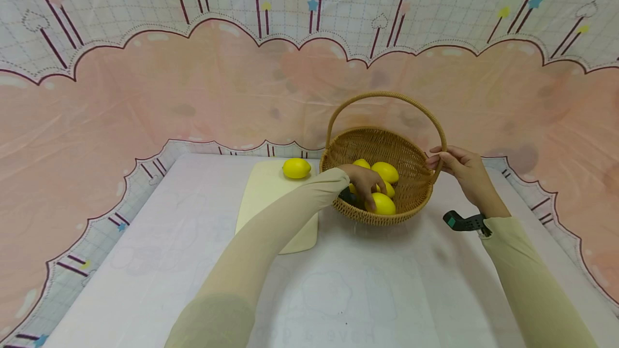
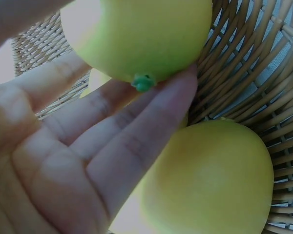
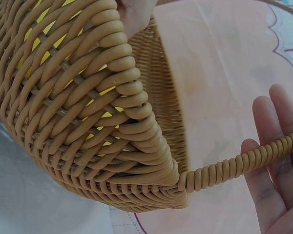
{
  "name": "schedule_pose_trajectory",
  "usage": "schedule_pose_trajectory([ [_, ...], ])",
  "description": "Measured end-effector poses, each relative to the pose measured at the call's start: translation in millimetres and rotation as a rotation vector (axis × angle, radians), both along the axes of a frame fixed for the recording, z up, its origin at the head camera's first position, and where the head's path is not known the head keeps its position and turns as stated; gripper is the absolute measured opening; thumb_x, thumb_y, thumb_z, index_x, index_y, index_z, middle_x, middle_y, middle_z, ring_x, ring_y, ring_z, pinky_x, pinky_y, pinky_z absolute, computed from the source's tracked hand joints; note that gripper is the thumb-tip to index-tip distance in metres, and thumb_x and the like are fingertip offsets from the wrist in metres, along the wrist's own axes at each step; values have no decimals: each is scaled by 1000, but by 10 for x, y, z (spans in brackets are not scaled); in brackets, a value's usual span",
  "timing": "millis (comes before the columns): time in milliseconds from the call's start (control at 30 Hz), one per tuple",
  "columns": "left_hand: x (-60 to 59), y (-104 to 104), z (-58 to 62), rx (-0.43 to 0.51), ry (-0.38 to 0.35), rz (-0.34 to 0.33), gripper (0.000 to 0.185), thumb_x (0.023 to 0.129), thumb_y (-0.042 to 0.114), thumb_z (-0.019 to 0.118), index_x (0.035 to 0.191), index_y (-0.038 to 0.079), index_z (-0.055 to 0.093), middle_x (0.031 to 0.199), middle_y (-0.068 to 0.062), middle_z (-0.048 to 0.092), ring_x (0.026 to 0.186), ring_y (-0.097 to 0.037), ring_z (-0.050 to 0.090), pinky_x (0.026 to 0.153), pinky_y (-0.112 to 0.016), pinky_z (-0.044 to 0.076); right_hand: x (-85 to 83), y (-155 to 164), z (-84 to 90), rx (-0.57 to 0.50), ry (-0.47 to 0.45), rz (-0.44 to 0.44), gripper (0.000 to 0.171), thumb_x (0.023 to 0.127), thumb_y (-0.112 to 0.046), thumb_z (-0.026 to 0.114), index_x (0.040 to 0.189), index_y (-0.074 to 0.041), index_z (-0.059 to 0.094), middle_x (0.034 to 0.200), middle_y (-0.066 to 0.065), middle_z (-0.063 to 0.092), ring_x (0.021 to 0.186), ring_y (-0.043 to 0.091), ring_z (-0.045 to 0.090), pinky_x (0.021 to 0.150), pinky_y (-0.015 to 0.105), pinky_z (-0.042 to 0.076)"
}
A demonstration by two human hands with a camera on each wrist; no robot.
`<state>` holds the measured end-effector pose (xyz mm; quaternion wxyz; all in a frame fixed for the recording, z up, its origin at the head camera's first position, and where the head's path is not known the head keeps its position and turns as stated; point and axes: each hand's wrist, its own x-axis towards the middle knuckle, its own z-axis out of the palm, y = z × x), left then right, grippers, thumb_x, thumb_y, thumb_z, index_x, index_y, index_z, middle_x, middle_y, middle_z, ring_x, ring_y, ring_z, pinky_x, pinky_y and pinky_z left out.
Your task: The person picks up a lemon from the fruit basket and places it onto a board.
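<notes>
You wear thin, pale beige sleeves [image 1: 271, 235] reaching to both wrists, hands bare. A black strap mount with a green patch [image 1: 463, 222] sits at your right wrist.

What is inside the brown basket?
The woven wicker basket holds several yellow lemons, with the left hand reaching among them. The hand and rim hide any more underneath.
</notes>
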<state>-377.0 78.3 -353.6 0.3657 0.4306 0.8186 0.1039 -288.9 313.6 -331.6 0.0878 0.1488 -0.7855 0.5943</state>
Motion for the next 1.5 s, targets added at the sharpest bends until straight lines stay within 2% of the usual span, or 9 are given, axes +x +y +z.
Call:
schedule_pose_trajectory([
  [133,-5,1,-7,8,25,-15,62,84,29,70,139,10,46,138,-12,51,123,-18,53,96,-22,48,-3,-1,2,12,-4,-10,24,96,-25,50,110,-10,63,86,-11,70,83,3,66,78,13,53],
  [200,-2,-2,-7,18,33,-36,50,84,27,70,129,8,56,124,-9,62,107,-14,60,85,-19,50,-5,-1,3,15,-1,-9,24,96,-25,50,111,-10,63,87,-11,70,83,3,66,78,13,53],
  [267,2,-5,-3,29,47,-61,30,84,25,71,108,7,66,97,-5,67,82,-8,59,69,-15,48,-5,-1,5,14,2,-8,25,96,-25,50,111,-9,63,87,-11,70,83,3,66,78,13,53],
  [333,5,-8,-1,34,69,-90,16,83,24,72,84,9,66,72,2,59,62,-5,48,58,-15,41,-4,-1,6,15,4,-7,25,96,-25,50,111,-9,63,87,-11,70,83,3,66,79,12,53],
  [433,11,-12,4,31,98,-105,26,83,25,72,66,15,55,58,7,43,52,-4,35,52,-17,33,-2,-4,9,15,1,-9,26,96,-25,50,111,-9,63,87,-11,70,83,3,66,79,12,53],
  [833,-12,-5,-21,93,130,-85,37,81,25,75,58,17,47,53,7,32,49,-4,26,50,-17,25,-1,5,0,35,-6,-24,25,96,-26,50,111,-11,63,87,-12,69,83,2,66,79,12,53],
  [1200,-13,-46,92,171,113,-20,36,83,24,73,62,15,44,57,5,32,52,-6,28,53,-18,27,-2,4,-9,58,-2,-38,26,97,-26,49,112,-10,63,87,-13,69,83,2,66,78,12,53],
  [1367,-45,-45,154,233,141,-49,32,83,22,72,66,13,47,59,4,33,55,-6,28,54,-18,26,-3,7,-13,52,-1,-38,27,97,-26,49,113,-9,62,87,-13,69,83,2,66,78,12,53],
  [1500,-34,-83,234,276,140,-15,23,81,22,74,73,11,54,64,5,43,60,-7,38,58,-17,33,1,8,-17,53,4,-34,28,97,-26,49,113,-8,62,88,-12,69,83,3,66,78,12,53],
])
